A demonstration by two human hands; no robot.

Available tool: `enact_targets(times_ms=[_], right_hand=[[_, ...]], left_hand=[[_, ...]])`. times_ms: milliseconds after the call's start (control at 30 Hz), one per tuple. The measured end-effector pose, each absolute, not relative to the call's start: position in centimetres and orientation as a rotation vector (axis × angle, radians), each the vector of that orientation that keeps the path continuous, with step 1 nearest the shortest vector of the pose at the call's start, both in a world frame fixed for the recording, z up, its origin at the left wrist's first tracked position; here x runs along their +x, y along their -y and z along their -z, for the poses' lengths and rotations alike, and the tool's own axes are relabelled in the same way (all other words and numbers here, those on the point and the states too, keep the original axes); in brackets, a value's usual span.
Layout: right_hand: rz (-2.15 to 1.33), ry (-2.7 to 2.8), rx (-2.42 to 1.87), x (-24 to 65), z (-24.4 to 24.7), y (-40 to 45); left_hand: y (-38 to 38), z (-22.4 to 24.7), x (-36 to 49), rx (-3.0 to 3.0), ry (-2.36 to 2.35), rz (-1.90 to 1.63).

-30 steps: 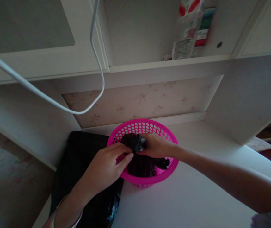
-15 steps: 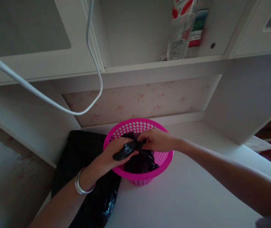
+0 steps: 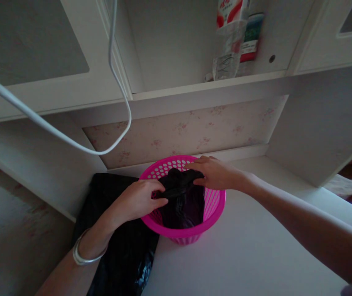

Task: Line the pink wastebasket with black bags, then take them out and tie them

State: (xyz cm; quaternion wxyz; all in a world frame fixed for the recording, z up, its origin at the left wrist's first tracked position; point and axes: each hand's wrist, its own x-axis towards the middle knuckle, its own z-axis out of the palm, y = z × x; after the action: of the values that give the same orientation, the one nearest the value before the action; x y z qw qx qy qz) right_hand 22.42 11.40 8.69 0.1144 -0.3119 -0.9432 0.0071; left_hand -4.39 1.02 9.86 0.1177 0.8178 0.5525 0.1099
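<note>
A black plastic bag (image 3: 180, 207) sits inside a pink perforated basket (image 3: 191, 232), its gathered top bunched between my hands. My left hand (image 3: 140, 199), with a silver bangle on the wrist, has thumb and fingers closed on the left side of the bag's top. On the right side, my right hand (image 3: 214, 172) grips the bag's edge between thumb and fingers, while its forefinger reaches over the basket's back rim. Whatever is inside the bag, if anything, is hidden.
Another black plastic bag (image 3: 120, 250) lies left of the basket on the white surface (image 3: 240, 255). Overhead, a white cable (image 3: 83, 146) hangs in a loop before the cabinet. A clear plastic bottle (image 3: 226, 53) and a green-and-red package (image 3: 252, 37) stand on the shelf.
The twisted neck of the bag, earlier standing up between my hands, is now loosened and spread wider. My left hand has shifted slightly left, and my hands are further apart.
</note>
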Motion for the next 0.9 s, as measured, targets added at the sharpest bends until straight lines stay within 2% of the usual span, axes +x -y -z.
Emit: enact_targets(times_ms=[100,200,400,567,800,900], right_hand=[[-0.057,2.79,-0.646,22.0,-8.3,-11.2],[-0.096,2.764,-0.578,22.0,-8.4,-11.3],[-0.389,2.509,-0.799,25.4,-8.0,-13.7],[-0.469,2.287,-0.969,27.9,-6.7,-14.9],[-0.6,2.348,-0.632,25.2,-8.9,-11.8],[-0.72,2.169,-0.751,25.4,-8.8,-12.2]], left_hand=[[-1.1,-9.4,-2.9,2.325,-1.587,-0.482],[-1.2,-8.4,-1.7,2.403,-1.547,-0.504],[-1.0,-8.2,-5.1,2.401,-1.452,-0.571],[0.1,-9.3,-8.3,2.338,-1.473,-0.515],[0.9,-8.9,-3.5,2.338,-1.497,-0.639],[0.9,-8.5,-4.1,2.205,-1.606,-0.834]])
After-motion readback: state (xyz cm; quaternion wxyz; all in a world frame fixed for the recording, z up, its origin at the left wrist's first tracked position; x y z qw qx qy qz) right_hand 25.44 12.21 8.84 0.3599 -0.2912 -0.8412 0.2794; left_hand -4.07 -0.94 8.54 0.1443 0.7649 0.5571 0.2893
